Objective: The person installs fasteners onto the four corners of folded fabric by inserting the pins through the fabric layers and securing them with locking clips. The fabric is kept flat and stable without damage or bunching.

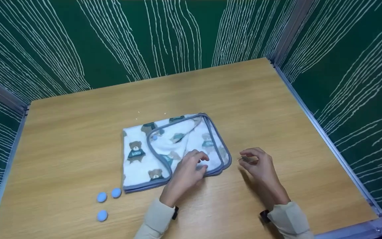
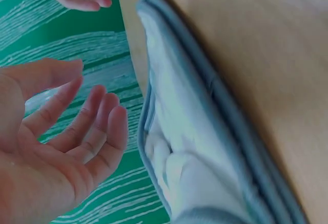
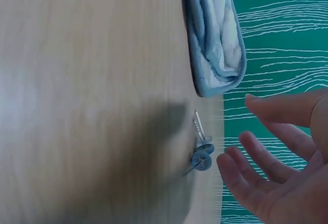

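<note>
A folded white blanket [image 1: 134, 169] [image 2: 189, 116] [image 3: 225, 55] with bear prints and grey-blue edging lies on the table. Over its near right part is the left hand [image 1: 187, 171] [image 2: 66, 131], fingers loosely bent, with nothing held. The right hand [image 1: 262, 171] [image 3: 282, 167] is to the right of the blanket, thumb and fingers apart. Beside its fingertips, small metal screws with round heads [image 3: 201, 159] lie on the table; the head view shows them between thumb and fingers, and contact is not visible in the right wrist view.
Three round blue pieces [image 1: 101, 197] [image 1: 116, 192] [image 1: 102, 215] lie left of the blanket's near corner. A small blue spot [image 1: 155, 136] shows on the blanket. Tiny white bits [image 1: 138, 112] are behind it. Green panels with white lines stand around the wooden table [image 1: 244, 89].
</note>
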A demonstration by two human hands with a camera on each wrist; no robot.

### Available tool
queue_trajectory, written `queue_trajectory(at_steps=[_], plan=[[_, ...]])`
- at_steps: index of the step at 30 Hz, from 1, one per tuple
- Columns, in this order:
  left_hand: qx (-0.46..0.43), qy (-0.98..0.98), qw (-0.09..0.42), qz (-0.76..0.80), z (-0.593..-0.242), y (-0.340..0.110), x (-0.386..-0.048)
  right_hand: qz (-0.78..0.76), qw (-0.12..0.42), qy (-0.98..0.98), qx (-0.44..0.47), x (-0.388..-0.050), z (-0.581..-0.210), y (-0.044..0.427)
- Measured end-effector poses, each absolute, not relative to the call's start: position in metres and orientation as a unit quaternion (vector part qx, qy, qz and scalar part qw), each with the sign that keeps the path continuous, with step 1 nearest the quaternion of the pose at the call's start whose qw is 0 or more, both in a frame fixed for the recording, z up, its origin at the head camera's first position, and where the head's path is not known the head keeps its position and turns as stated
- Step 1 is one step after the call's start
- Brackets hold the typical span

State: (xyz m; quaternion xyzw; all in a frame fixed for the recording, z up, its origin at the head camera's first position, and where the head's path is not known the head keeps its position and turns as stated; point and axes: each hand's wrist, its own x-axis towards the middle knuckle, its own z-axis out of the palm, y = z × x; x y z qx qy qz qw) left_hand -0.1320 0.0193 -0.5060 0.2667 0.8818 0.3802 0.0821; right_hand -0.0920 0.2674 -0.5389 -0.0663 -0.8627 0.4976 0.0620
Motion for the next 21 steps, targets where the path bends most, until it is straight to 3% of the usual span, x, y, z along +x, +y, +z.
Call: queue_trajectory(at_steps=[13, 21], plan=[[0.304, 0.883, 0.11, 0.341, -0.517, 0.04, -0.125, 0.451, 0.001, -0.887, -0.103, -0.094, -0.547, 0.271], [0.318, 0.885, 0.105, 0.323, -0.526, 0.044, -0.124, 0.433, -0.001, -0.895, -0.109, -0.094, -0.55, 0.274]])
